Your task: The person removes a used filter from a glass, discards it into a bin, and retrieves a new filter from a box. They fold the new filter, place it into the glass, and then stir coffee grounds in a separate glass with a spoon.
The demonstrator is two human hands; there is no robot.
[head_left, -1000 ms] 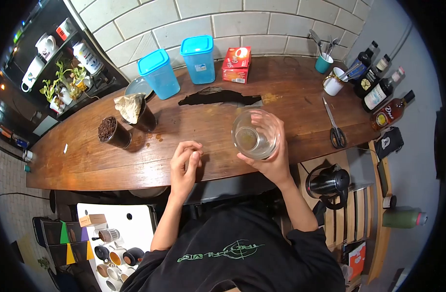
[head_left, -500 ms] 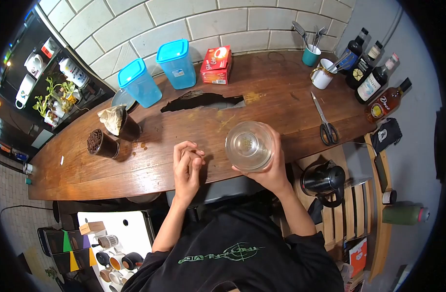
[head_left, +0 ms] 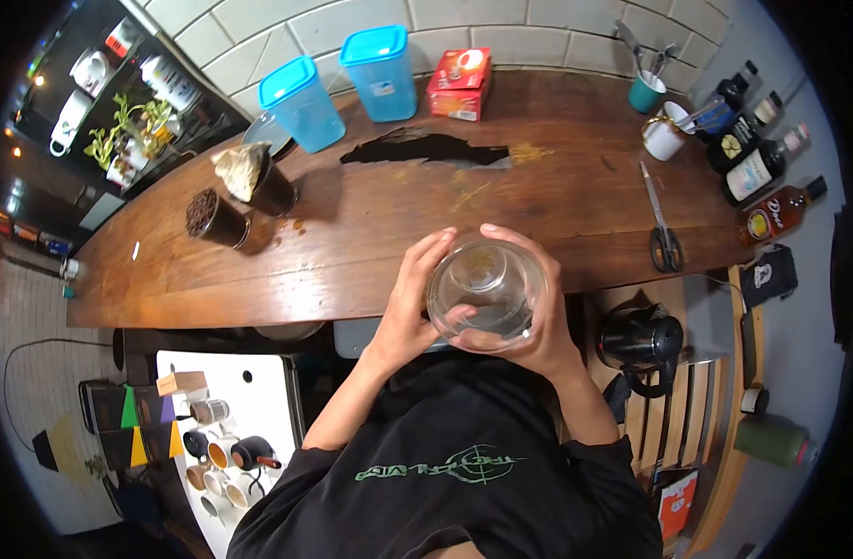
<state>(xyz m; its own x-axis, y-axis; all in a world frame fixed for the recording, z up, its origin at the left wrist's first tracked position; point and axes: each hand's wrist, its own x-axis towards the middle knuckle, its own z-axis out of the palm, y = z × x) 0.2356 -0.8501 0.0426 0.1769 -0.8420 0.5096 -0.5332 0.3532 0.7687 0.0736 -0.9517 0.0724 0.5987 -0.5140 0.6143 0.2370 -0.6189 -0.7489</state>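
A clear round glass jar (head_left: 487, 293) is held over the counter's front edge, its wide mouth facing up toward me. My right hand (head_left: 543, 321) grips its right side, with fingers along the far rim and the thumb side near me. My left hand (head_left: 412, 303) curves around the left side of the glass, its thumb showing through the clear wall. Nothing can be made out inside the glass. To the left on the counter stand a glass filled with dark brown granules (head_left: 214, 219) and a dark glass with a crumpled pale filter or bag (head_left: 245, 172) on top.
The wooden counter (head_left: 352, 242) has a dark, jagged hole (head_left: 422, 147). Behind it are two blue-lidded containers (head_left: 378, 79) and a red box (head_left: 459, 86). Scissors (head_left: 664, 228), cups with cutlery and several bottles (head_left: 752, 172) stand right. A black kettle (head_left: 641, 337) sits below the counter.
My left hand has moved right, from beside the glass jar to its left side. The jar has come slightly nearer to me. The camera view has shifted.
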